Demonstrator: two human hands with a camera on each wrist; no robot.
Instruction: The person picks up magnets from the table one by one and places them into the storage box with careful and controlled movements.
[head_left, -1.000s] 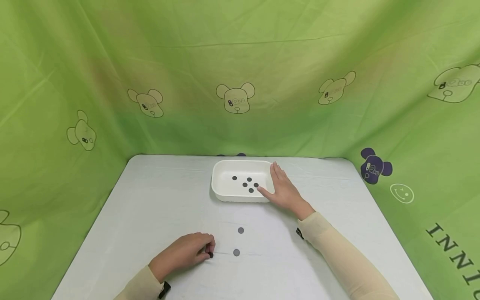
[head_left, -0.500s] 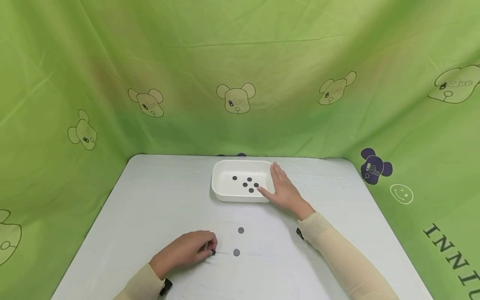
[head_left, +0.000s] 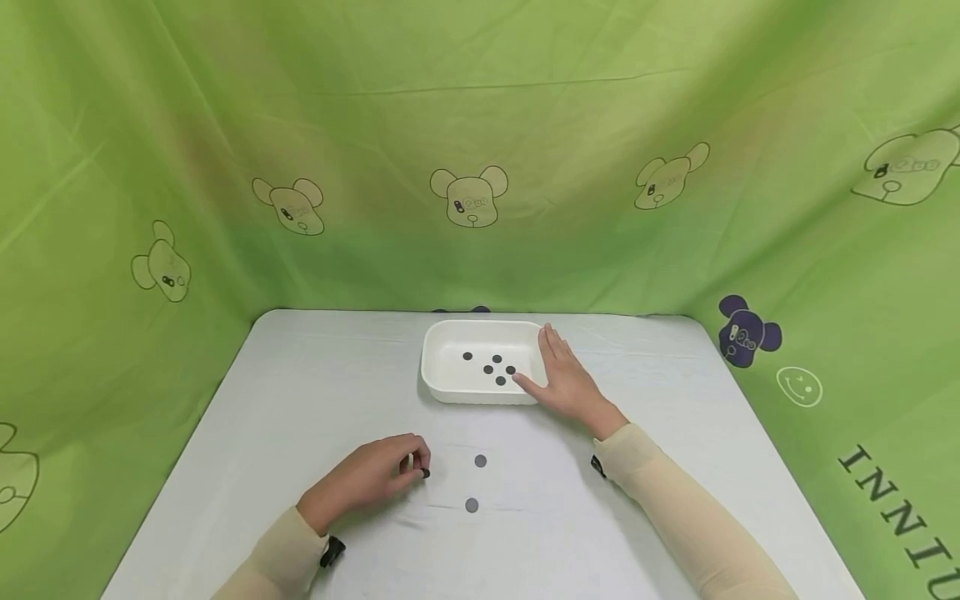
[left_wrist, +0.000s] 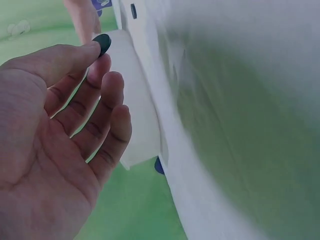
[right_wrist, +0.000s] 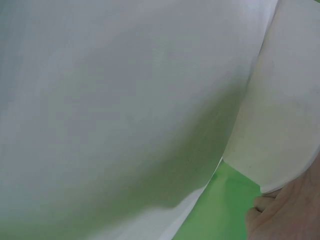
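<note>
My left hand (head_left: 369,473) is raised a little over the table and pinches a small dark round disc (left_wrist: 103,44) between thumb and fingertips; its other fingers curve loosely. In the head view that disc shows only as a dark edge at the fingertips. At the back of the table is a white oblong tray (head_left: 450,395) with several dark discs lying flat on its bottom. Against the tray's right end rests my right hand (head_left: 567,382), fingers straight and thumb reaching over the front corner. Two greyer discs lie on the table, a nearer one (head_left: 472,505) and a farther one (head_left: 481,461).
A white cloth covers the table (head_left: 300,392). Green curtains (head_left: 480,100) printed with bear heads hang behind it and along both sides, close to the table's edges.
My left hand has risen and moved away toward the tray, carrying the pinched disc off the tabletop. The right hand, the tray and the other discs have stayed in place.
</note>
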